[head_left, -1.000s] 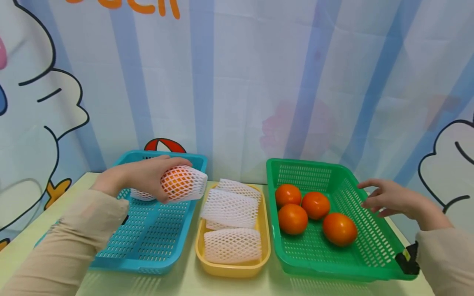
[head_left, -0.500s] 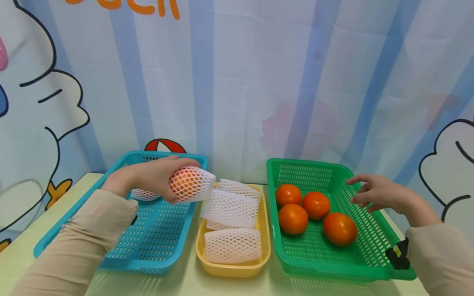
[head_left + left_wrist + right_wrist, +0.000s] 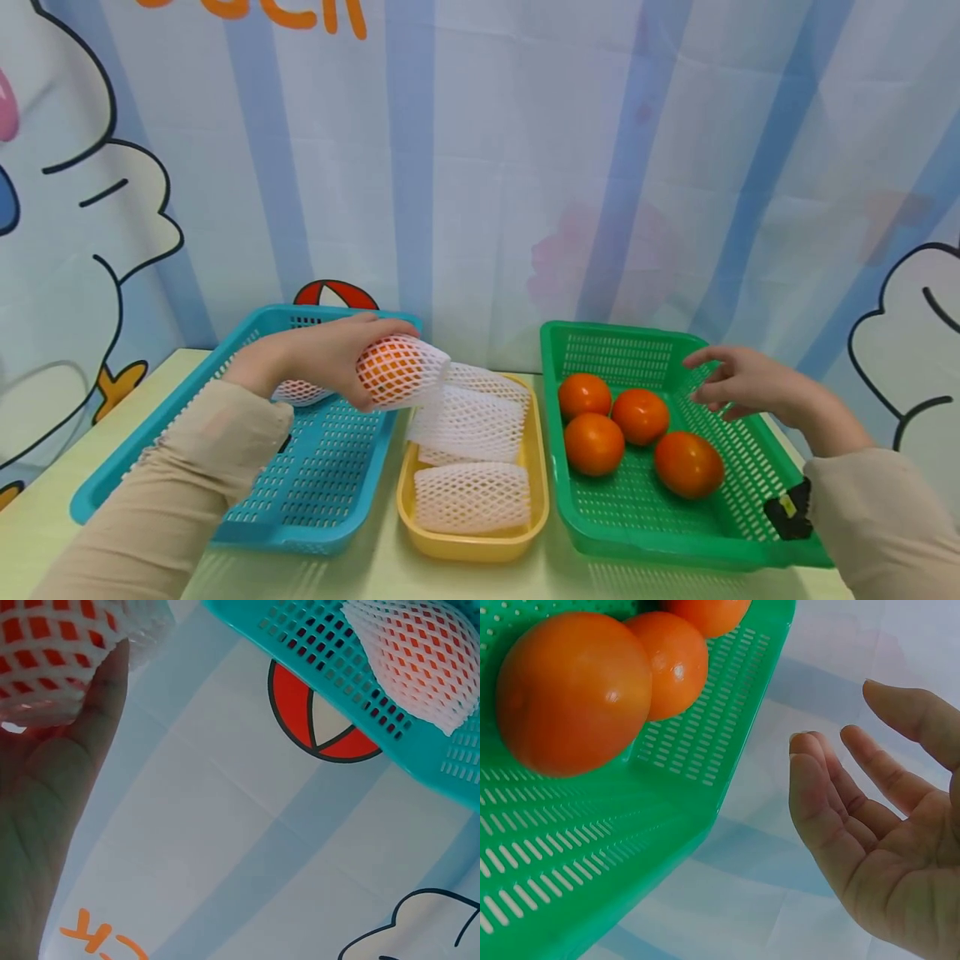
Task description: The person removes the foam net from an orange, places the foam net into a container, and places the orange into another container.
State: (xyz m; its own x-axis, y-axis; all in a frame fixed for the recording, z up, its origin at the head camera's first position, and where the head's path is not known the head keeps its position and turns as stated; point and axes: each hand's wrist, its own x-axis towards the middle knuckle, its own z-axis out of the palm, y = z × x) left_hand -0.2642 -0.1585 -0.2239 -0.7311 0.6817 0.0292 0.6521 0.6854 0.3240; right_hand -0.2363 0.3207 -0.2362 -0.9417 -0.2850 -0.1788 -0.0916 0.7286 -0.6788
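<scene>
My left hand grips an orange fruit sleeved in a white foam net, held above the right side of the blue basket. The net's loose end points right, toward the yellow tray. Another netted fruit lies in the blue basket, partly hidden behind the left hand in the head view. My right hand hovers over the right side of the green basket, holding nothing, with its fingers loosely bent. Several bare orange fruits lie in that basket.
Several flat white foam nets lie in the yellow tray between the two baskets. All three containers stand on a pale yellow table. Close behind them hangs a blue-and-white striped curtain with cartoon prints.
My left hand has moved right with the netted fruit, toward the yellow tray. My right hand has shifted left over the green basket. The bare fruits have stayed in place.
</scene>
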